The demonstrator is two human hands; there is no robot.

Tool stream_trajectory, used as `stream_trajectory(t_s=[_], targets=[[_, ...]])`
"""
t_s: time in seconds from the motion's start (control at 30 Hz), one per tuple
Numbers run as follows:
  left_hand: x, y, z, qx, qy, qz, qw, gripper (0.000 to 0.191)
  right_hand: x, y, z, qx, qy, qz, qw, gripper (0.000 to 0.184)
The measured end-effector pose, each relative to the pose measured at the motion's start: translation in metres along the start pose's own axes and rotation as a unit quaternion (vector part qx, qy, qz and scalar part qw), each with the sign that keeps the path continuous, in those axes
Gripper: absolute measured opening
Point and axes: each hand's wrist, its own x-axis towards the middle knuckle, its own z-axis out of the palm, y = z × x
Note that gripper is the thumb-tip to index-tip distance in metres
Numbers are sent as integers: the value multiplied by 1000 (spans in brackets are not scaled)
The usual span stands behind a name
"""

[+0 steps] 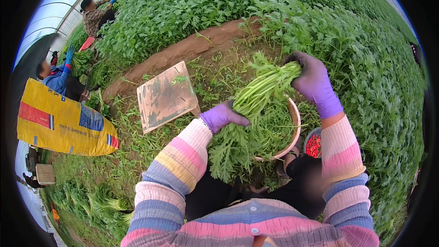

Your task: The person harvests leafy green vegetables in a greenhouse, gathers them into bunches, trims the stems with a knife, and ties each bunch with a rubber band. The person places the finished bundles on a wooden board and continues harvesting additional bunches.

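Observation:
Both my hands wear purple gloves with dirt-darkened fingers. Between them is a bunch of leafy greens [262,87], its pale stems running slantwise. My left hand [224,115] grips the lower left part of the bunch, thumb across it, with leaves drooping below. My right hand [307,75] is closed around the upper right end. Under the bunch stands a round pinkish tub [295,118], holding loose greens and partly hidden by the bunch. To its right, partly behind my right sleeve, a grey bucket [316,131] contains red bands or ties [312,145].
A worn square board [166,96] stands left of the tub. Further left is a yellow printed sack [65,120]. Bundled greens [103,202] lie at lower left. Dense crop [192,10] grows ahead and right. Two people, one in a plaid shirt [92,20], one in blue [56,79], sit at upper left.

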Motion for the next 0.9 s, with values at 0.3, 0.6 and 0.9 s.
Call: stream_trajectory(t_s=[0.3, 0.6, 0.9], targets=[[17, -3, -20, -126, 15, -22, 992, 59, 53, 162, 145, 289, -149, 462, 825, 22], [15, 4, -38, -131, 131, -41, 982, 49, -34, 219, 318, 122, -148, 343, 919, 52], [9, 3, -53, -115, 241, -6, 964, 31, -29, 218, 331, 378, -154, 437, 802, 49]])
